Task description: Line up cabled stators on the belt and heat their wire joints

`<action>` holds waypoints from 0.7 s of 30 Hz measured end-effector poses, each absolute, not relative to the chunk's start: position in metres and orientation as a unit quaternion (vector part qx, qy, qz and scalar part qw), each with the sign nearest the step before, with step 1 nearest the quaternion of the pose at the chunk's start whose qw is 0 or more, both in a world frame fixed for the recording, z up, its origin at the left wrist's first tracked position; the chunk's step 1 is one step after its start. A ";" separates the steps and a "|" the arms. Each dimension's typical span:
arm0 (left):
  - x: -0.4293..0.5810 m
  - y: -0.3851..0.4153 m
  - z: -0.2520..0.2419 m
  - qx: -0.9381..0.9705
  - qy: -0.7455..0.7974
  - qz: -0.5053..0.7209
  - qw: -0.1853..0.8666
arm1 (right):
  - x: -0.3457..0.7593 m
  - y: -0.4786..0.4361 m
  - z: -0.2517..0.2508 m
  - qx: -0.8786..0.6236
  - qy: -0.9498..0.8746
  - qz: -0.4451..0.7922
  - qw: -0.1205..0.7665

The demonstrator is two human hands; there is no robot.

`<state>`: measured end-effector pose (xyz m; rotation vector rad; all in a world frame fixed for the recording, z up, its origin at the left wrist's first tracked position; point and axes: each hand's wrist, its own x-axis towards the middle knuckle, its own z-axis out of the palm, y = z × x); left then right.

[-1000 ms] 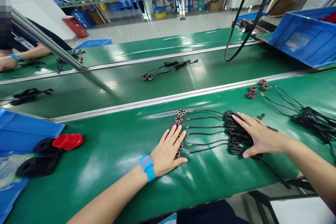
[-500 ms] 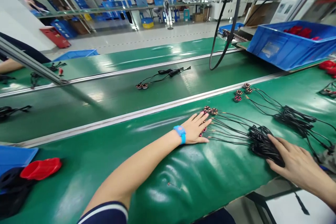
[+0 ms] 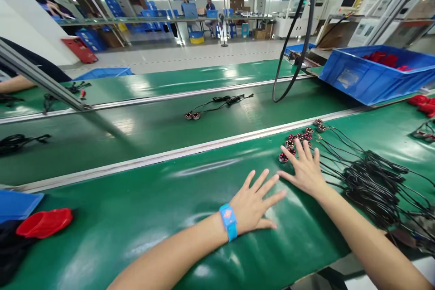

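Observation:
My left hand (image 3: pixel 255 201), with a blue wrist strap (image 3: pixel 228 222), is spread palm down over the green work surface (image 3: pixel 142 199) and holds nothing. Right beside it, my right hand (image 3: pixel 304 170) reaches out with fingers apart, at the near edge of a cluster of small round motors (image 3: pixel 289 143) with copper windings. Whether its fingertips touch the motors I cannot tell. From the motors, black leads run right to a heap of bundled black cables (image 3: pixel 372 186). A further pair of motors (image 3: pixel 319 125) lies at the cluster's far end.
On the sunken middle strip lies another motor pair with cable (image 3: pixel 217 106). A blue bin (image 3: pixel 374 72) holding red parts stands at right. A black cable loop (image 3: pixel 294 68) hangs down. A red scoop-like piece (image 3: pixel 45 223) is at left. A person's forearm (image 3: pixel 16 84) shows far left.
My left hand has drawn back from the motors toward me. My right hand has left the cable bundle and moved left to the motors. The near motors and cables have shifted right, against the others.

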<state>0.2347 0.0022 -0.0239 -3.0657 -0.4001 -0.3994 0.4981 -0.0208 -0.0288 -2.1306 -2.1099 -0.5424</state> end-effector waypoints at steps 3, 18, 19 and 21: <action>0.202 -0.007 -0.022 -0.981 -0.158 -0.109 -0.004 | 0.510 0.026 -0.042 -0.702 -0.697 -0.144 0.038; 0.160 0.237 -0.018 -0.782 -0.612 -0.111 -0.039 | 0.506 0.066 -0.052 -0.644 -0.709 -0.223 0.180; 0.163 0.253 -0.018 -0.776 -0.620 -0.110 -0.037 | 0.501 0.067 -0.053 -0.642 -0.709 -0.222 0.190; 0.170 0.278 -0.020 -0.768 -0.630 -0.108 -0.034 | 0.499 0.067 -0.054 -0.648 -0.697 -0.226 0.210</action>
